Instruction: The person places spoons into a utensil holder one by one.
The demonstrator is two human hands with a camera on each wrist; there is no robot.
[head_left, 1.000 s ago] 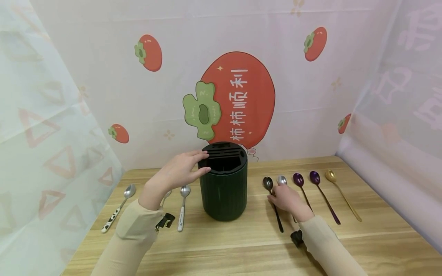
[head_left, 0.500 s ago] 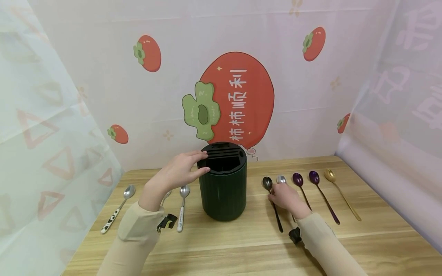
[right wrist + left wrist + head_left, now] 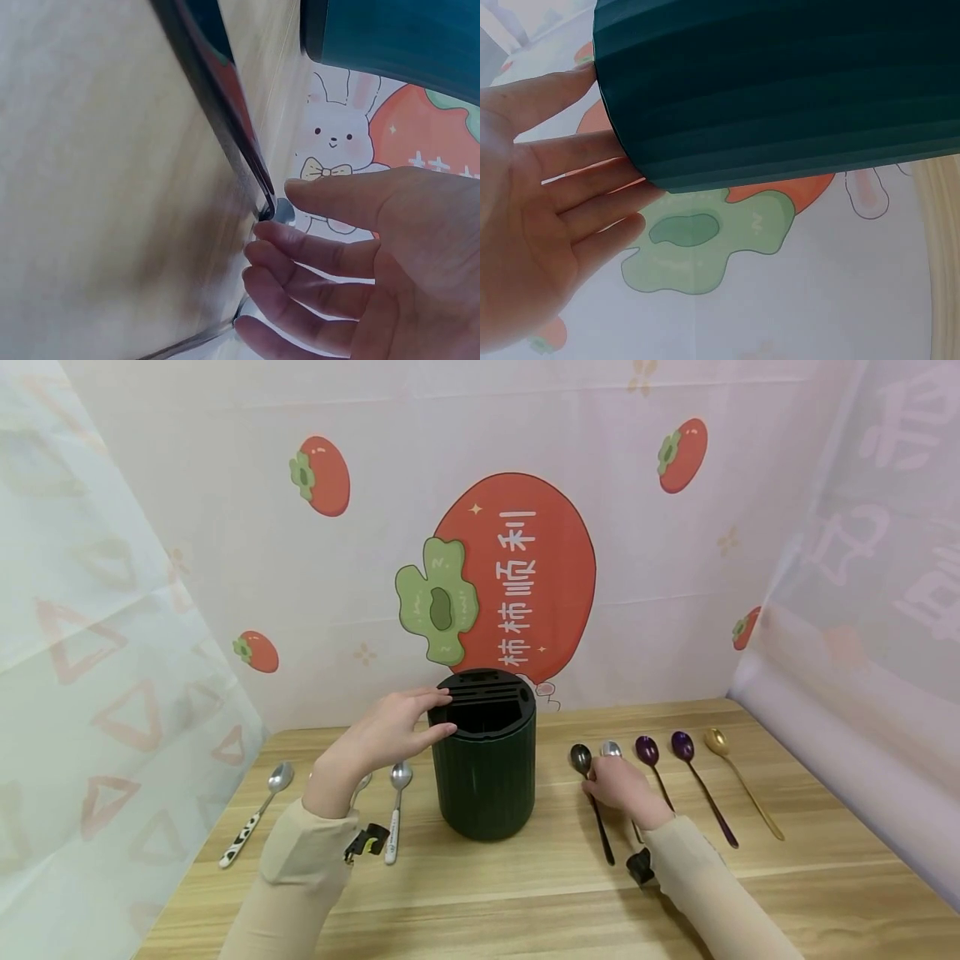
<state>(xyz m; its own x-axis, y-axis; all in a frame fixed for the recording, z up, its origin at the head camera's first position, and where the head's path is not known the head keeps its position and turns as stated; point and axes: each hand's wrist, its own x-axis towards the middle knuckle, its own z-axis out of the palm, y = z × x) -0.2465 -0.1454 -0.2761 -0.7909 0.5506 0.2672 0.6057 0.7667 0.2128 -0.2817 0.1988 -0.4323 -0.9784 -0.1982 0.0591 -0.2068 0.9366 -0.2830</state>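
My left hand (image 3: 393, 727) rests at the left rim of a dark green ribbed utensil holder (image 3: 487, 785), its fingers extended. In the left wrist view, the fingertips meet the holder's edge. My right hand (image 3: 618, 781) lies low over the table at the neck of a black spoon (image 3: 602, 833). In the right wrist view, thumb and index finger stand either side of the black spoon (image 3: 225, 97), a gap between their tips. A silver spoon (image 3: 611, 749) is partly hidden under the right hand. The holder's black lid has slots and a large opening.
Two purple spoons (image 3: 648, 750) and a gold spoon (image 3: 717, 742) lie to the right. On the left are a spoon with a cow-print handle (image 3: 242, 842), a white-handled spoon (image 3: 393, 835) and another partly hidden by the left arm. A printed cloth (image 3: 360, 568) hangs behind the wooden table (image 3: 495, 910).
The view shifts slightly. Both hands stay in nearly the same places, and the spoons and holder have not moved.
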